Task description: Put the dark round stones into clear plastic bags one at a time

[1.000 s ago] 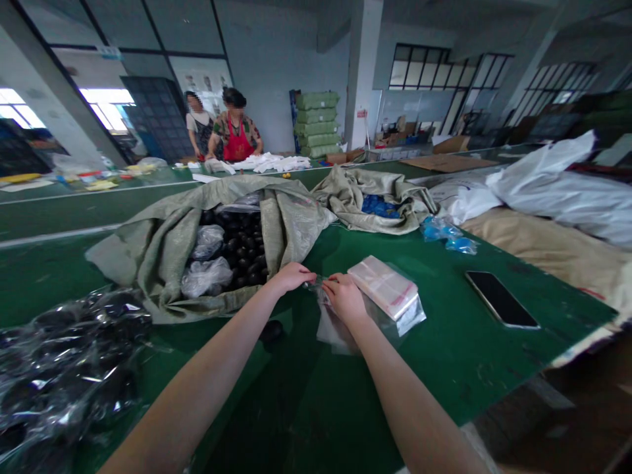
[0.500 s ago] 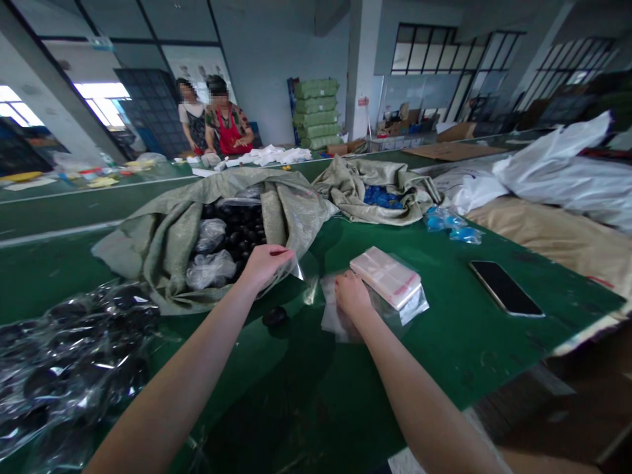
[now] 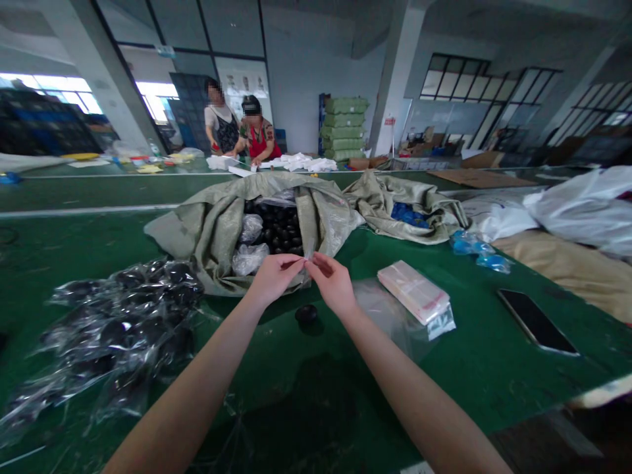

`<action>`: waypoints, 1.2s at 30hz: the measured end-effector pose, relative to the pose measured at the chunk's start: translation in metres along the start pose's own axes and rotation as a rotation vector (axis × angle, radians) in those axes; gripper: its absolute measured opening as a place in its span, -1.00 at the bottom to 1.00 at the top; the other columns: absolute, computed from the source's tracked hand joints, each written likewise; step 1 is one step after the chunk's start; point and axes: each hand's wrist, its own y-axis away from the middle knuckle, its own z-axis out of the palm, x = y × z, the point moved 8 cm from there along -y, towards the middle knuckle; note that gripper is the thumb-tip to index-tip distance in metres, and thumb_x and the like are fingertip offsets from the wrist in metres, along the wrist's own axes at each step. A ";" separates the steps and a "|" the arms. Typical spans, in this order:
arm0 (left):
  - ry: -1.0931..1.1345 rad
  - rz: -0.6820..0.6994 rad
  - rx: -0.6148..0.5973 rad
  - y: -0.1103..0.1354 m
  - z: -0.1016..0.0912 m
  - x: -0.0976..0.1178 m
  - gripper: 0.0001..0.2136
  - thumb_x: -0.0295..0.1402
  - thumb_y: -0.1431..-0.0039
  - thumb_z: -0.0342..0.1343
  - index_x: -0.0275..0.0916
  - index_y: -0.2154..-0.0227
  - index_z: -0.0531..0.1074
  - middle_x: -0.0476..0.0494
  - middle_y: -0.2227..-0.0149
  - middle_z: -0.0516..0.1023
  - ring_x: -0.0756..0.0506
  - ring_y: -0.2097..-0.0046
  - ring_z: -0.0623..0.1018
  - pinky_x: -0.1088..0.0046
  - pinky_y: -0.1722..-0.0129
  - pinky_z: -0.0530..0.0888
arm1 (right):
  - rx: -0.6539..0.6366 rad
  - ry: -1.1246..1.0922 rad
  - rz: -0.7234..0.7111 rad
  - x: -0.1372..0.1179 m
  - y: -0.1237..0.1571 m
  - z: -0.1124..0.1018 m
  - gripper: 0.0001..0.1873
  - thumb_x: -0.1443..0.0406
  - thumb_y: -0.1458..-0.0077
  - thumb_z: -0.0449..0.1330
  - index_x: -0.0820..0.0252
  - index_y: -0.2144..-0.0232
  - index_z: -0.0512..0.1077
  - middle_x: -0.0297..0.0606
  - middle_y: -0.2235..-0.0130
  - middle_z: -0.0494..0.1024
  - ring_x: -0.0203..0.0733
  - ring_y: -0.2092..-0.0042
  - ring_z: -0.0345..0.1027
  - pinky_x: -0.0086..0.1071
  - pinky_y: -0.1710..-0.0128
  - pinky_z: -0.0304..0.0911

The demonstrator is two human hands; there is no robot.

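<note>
My left hand (image 3: 274,276) and my right hand (image 3: 332,282) meet at the fingertips, pinching a clear plastic bag (image 3: 309,255) between them. Most of this bag is hidden by the fingers. Just below the hands a single black egg-shaped piece (image 3: 307,314) lies on the green table (image 3: 276,388). Behind them an open woven sack (image 3: 207,210) holds many more black pieces (image 3: 281,230) and some crumpled clear plastic. To the right of my right hand, a stack of flat clear bags (image 3: 413,289) rests beside loose clear film (image 3: 380,309).
Bagged black pieces (image 3: 123,322) are heaped at the left. A second sack (image 3: 434,204) holds blue pieces, with bagged blue pieces (image 3: 478,250) near it. A phone (image 3: 538,321) lies near the right edge. Two people (image 3: 259,138) stand at the far table.
My right hand has left the loose bags beside the stack and joined my left hand at the clear bag. The view has turned left, so the scene sits further right.
</note>
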 end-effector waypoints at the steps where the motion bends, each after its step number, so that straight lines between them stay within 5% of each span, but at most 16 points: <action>1: 0.005 0.006 0.006 0.001 -0.004 -0.002 -0.70 -0.15 -0.09 0.12 -0.26 0.30 0.61 -0.10 0.27 0.66 -0.15 0.22 0.57 0.35 0.16 0.46 | 0.003 0.006 -0.014 -0.002 -0.003 0.006 -0.60 0.18 -0.01 0.27 0.26 0.10 0.47 -0.12 0.11 0.61 -0.15 0.10 0.53 -0.28 0.09 0.45; 10: -0.033 0.018 0.010 -0.005 -0.037 -0.018 -0.75 -0.20 -0.10 0.12 -0.25 0.34 0.59 -0.08 0.32 0.64 -0.11 0.27 0.56 0.36 0.19 0.45 | 0.021 0.258 -0.164 -0.013 -0.014 0.036 -0.75 0.26 -0.11 0.15 0.22 0.19 0.53 -0.19 0.19 0.64 -0.16 0.18 0.55 -0.29 0.09 0.45; 23: -0.474 0.228 0.125 0.013 -0.031 0.023 -0.83 -0.32 -0.18 0.04 -0.25 0.44 0.47 -0.05 0.45 0.52 -0.03 0.40 0.47 0.45 0.34 0.33 | 0.034 0.731 -0.343 -0.053 -0.009 0.034 -0.80 0.37 -0.07 0.10 0.23 0.22 0.42 -0.24 0.34 0.54 -0.22 0.33 0.44 -0.35 0.27 0.33; 36: -0.530 0.134 0.092 0.044 -0.042 0.065 -0.74 -0.36 -0.20 -0.03 -0.24 0.61 0.27 0.03 0.61 0.31 0.04 0.54 0.30 0.49 0.49 0.17 | 0.117 0.921 -0.645 -0.117 0.031 0.040 -0.90 0.41 -0.08 0.12 0.16 0.42 0.25 -0.35 0.44 0.40 -0.31 0.45 0.30 -0.45 0.47 0.16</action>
